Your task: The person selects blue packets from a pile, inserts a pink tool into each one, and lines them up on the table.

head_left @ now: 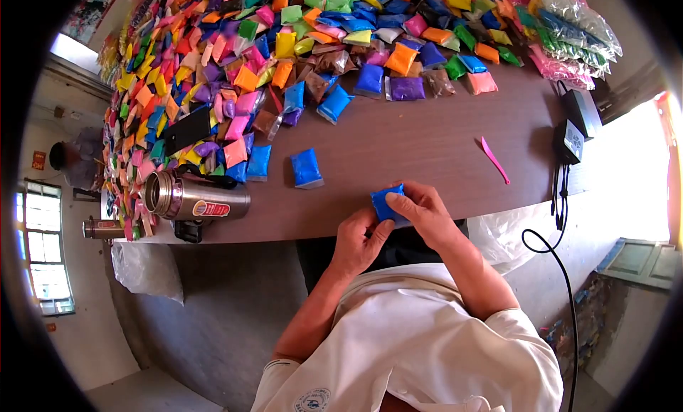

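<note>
A small clear packet filled with blue clay-like stuff (383, 207) is between my two hands, just over the table's front edge. My right hand (425, 214) grips it from the right, thumb pressed on its face. My left hand (360, 240) is closed at its lower left corner, with the thumb against the bottom edge and the other fingers partly hidden. To the left, a similar blue packet (306, 168) lies alone on the brown table (405, 141). A pink plastic knife (494, 160) rests on the table to the right.
A large heap of colourful packets (284, 45) covers the table's back and left. A steel thermos (206, 201) lies at the left front edge, and a black phone (187, 131) rests on the heap. At right are bundled packets (573, 28) and a black box with cables (569, 141).
</note>
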Available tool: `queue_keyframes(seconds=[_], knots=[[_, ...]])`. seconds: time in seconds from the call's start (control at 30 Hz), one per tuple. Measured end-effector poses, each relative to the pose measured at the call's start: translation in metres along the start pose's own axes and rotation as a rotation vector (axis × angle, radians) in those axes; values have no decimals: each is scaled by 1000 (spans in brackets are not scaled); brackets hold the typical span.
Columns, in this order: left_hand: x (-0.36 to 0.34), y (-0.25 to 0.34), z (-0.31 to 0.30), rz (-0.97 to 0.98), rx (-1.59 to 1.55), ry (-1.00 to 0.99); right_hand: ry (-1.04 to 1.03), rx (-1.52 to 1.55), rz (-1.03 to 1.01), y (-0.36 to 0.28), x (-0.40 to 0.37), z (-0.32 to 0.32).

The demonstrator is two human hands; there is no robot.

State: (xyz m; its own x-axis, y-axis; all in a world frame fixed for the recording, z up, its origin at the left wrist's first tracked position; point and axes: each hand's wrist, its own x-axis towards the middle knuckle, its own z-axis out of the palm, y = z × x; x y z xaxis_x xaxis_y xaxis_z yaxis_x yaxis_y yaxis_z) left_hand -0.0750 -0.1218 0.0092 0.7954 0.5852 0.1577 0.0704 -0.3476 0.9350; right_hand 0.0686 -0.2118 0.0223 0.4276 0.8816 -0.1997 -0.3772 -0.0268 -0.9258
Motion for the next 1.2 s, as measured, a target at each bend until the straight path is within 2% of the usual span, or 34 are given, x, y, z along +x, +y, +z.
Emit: queue_keyframes(seconds=[0.27,0.37,0.47,0.53,0.77,0.83,1.2], knots=[[1,10,1,20,131,-2,55,9,-42,2,-5,-6],[1,8,3,10,103,15,56,-62,42,-7,-7,-16],[0,5,3,7,138,15,44,23,112,-6,-5,-25],[-1,5,4,12,131,17,-91,-141,54,-14,-6,-22],[-1,5,3,15,121,21,-96,-145,36,-17,-7,-20],[-1,5,3,17,130,18,-173,-201,90,-20,-10,-22],[0,6,2,3,35,21,-137,-121,45,-10,-11,-19]])
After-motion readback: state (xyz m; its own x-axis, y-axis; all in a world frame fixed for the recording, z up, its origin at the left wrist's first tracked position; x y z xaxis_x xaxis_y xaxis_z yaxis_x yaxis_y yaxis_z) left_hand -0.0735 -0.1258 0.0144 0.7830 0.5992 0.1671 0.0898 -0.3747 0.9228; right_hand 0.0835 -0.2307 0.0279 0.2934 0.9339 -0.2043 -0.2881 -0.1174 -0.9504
